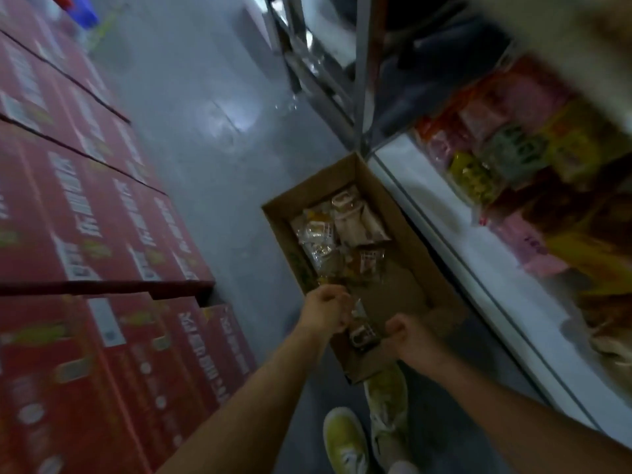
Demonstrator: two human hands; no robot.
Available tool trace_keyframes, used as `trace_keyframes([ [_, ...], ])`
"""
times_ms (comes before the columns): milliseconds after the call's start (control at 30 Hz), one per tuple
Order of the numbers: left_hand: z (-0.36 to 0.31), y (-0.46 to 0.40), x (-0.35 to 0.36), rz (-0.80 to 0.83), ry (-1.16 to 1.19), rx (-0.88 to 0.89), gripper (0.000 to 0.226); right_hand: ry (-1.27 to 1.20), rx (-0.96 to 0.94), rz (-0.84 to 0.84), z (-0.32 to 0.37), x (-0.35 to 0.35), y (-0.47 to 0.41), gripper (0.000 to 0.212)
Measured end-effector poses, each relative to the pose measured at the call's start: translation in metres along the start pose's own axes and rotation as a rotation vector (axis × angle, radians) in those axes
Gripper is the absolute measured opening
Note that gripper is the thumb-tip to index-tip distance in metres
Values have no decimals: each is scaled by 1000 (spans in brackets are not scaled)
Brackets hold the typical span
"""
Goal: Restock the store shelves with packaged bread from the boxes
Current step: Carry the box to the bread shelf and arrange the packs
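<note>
An open brown cardboard box (403, 206) lies on the grey floor beside the shelf, with several clear-wrapped bread packets (342, 227) in its far half. Over its near end, my left hand (326, 311) and my right hand (410, 338) both hold a clear bread packet (362, 331) between them, the left at its upper left corner, the right at its right side. The view is blurred, so the fingers' exact hold is unclear.
A white shelf (455, 234) on the right carries colourful packaged goods (513, 145). Stacked red cartons (85, 234) line the left side. A metal rack (325, 73) stands at the back. My yellow-green shoes (345, 439) are on the floor below the box.
</note>
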State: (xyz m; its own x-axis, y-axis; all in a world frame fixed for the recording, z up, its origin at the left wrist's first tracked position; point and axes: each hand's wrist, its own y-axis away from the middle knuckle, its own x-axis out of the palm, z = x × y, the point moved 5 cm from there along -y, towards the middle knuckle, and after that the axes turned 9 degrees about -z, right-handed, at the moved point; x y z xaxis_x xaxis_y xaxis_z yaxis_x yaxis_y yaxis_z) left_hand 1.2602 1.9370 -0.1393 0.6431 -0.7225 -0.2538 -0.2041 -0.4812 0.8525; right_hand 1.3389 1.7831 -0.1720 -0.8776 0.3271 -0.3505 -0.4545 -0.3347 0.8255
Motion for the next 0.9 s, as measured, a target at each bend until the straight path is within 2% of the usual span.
trace_keyframes([
  [267, 28, -156, 47, -7, -682, 338, 12, 15, 140, -48, -53, 53, -141, 47],
  [333, 30, -191, 59, -29, -859, 405, 14, -35, 171, -69, -67, 71, -171, 42],
  [400, 36, -222, 66, -79, -1091, 412, 28, -39, 193, -87, -82, 86, -194, 43],
  [467, 43, -242, 70, -131, -1388, 425, 50, -46, 219, -95, -102, 103, -220, 70],
  [533, 47, -255, 75, -169, -1567, 480, 61, -81, 244, -48, -150, 134, -262, 101],
  [567, 51, -263, 78, -183, -1602, 495, 63, -72, 247, -24, -156, 143, -270, 112],
  [600, 54, -270, 80, -198, -1615, 503, 64, -74, 258, -11, -164, 151, -279, 111],
  [700, 59, -286, 79, -208, -1610, 519, 57, -43, 277, -1, -187, 170, -299, 87],
  [767, 58, -293, 75, -180, -1546, 479, 49, -51, 281, -9, -156, 153, -273, 92],
  [867, 53, -297, 72, -149, -1445, 407, 45, -50, 284, 77, -126, 143, -249, 70],
  [900, 51, -297, 72, -139, -1418, 391, 45, -44, 279, 88, -118, 138, -242, 78],
])
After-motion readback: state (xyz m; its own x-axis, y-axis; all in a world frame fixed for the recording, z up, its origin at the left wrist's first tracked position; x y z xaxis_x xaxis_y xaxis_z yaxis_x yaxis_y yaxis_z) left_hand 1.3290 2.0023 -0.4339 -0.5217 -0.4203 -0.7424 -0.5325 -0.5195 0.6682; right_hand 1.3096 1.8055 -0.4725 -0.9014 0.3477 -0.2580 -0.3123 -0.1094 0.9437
